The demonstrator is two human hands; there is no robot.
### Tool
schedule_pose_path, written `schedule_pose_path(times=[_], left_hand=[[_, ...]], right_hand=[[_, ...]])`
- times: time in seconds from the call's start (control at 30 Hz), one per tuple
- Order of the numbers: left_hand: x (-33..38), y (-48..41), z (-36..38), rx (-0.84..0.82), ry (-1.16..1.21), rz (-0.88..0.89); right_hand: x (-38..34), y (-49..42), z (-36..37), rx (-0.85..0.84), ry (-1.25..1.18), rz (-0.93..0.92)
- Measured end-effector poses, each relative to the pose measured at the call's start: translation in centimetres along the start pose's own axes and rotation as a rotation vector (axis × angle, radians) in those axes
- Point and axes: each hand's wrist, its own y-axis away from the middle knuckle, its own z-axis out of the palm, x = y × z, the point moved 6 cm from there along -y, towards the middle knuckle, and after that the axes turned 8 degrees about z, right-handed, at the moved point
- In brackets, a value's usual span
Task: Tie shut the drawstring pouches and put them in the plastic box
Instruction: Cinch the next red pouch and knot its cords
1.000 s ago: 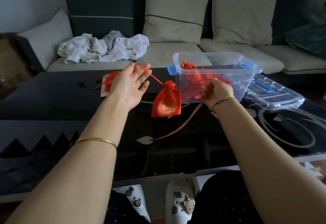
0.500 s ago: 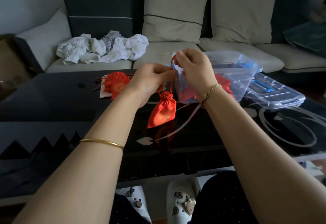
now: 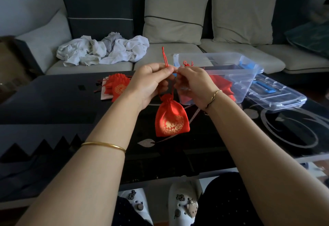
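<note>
Held pouch: small red bag of shiny satin-like cloth with a round gold woven emblem on its front; the neck is gathered into tight pleats; it hangs from its cord under the hands, outside the box and near the box's near left corner; whether its bottom touches the table cannot be told
Drawstring: thin red twisted cord; a narrow loop sticks up above the left thumb, and strands run down to the pouch neck
Left hand: thumb and forefinger pinch the cord, the other fingers curled under
Right hand: fingertips pinch the cord just beside the left thumb, fingers bent inward
Plastic box: clear, rectangular, rounded corners, blue clips at the ends; stands on the table behind the right hand
Pouches in the box: red cloth shapes seen through the wall, one knotted top poking up at the left end
Lid: clear, flat, ribbed, lying on the table to the right of the box and touching it
Loose pouches: flat red heap with gold print, left of the hands on a pale card
Table: glossy black glass with silver leaf and swirl patterns
Wrists: smooth gold bangle on the left, thin twisted bracelet on the right
Sofa: pale fabric, square dark and beige cushions, crumpled white laundry on the seat
</note>
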Motion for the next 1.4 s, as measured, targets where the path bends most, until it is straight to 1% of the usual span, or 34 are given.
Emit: schedule_pose_path(times=[0.07, 0.1, 0.13, 0.2, 0.23, 0.27, 0.3, 0.37, 0.4, 0.47, 0.5, 0.57, 0.63, 0.73, 0.9, 1.0, 1.1, 1.27, 1.4], left_hand=[[-0.2, 0.0, -0.3, 0.036, -0.01, 0.004], [-0.3, -0.1, -0.5, 0.049, -0.012, 0.01], [-0.3, -0.1, -0.6, 0.057, -0.015, 0.019], [-0.2, -0.1, -0.8, 0.051, -0.036, 0.03], [-0.3, -0.1, -0.9, 0.043, -0.054, 0.029], [-0.3, -0.1, -0.9, 0.032, -0.075, 0.028], [-0.2, -0.1, -0.8, 0.017, -0.102, 0.032], [0.0, 0.0, -0.4, -0.032, -0.165, 0.058], [0.2, 0.0, -0.2, -0.06, -0.199, 0.083], [0.5, -0.1, 0.0, -0.095, -0.303, 0.156], [0.7, -0.2, 0.1, -0.096, -0.382, 0.203], [1.1, -0.2, 0.1, -0.065, -0.527, 0.317], [1.5, -0.1, 0.0, -0.008, -0.599, 0.415], [1.8, 0.1, -0.1, 0.047, -0.633, 0.464], [2.0, 0.4, 0.3, 0.01, -0.618, 0.5], [2.0, 0.5, 0.3, 0.003, -0.66, 0.513], [2.2, 0.5, 0.3, 0.002, -0.679, 0.523], [2.5, 0.7, 0.3, 0.028, -0.752, 0.567], [2.9, 1.0, 0.4, 0.075, -0.783, 0.622]], right_hand=[[0.1, 0.1, 0.0, -0.046, -0.076, 0.069], [0.2, 0.3, 0.1, -0.09, -0.072, 0.111], [0.5, 0.6, 0.2, -0.138, -0.004, 0.158], [1.4, 1.1, 0.1, -0.176, 0.285, 0.235], [1.9, 1.0, 0.0, -0.163, 0.407, 0.259], [2.2, 0.7, -0.2, -0.134, 0.462, 0.256], [2.2, 0.3, -0.3, -0.094, 0.441, 0.223], [1.7, -0.5, -0.6, -0.013, 0.285, 0.107], [1.5, -0.7, -0.6, -0.008, 0.215, 0.064], [1.5, -0.6, -0.2, -0.076, 0.087, 0.045], [1.6, -0.5, 0.1, -0.127, 0.041, 0.059], [2.1, -0.2, 0.7, -0.212, 0.028, 0.105], [2.3, 0.1, 0.9, -0.261, -0.018, 0.153], [2.5, 0.4, 1.0, -0.337, -0.116, 0.233], [2.8, 0.7, 1.1, -0.436, -0.149, 0.308], [3.0, 0.6, 0.9, -0.454, -0.113, 0.303], [2.9, 0.5, 0.9, -0.47, -0.145, 0.298], [2.9, 0.3, 0.3, -0.421, -0.195, 0.322], [3.4, 0.0, 0.4, -0.416, -0.209, 0.359]])
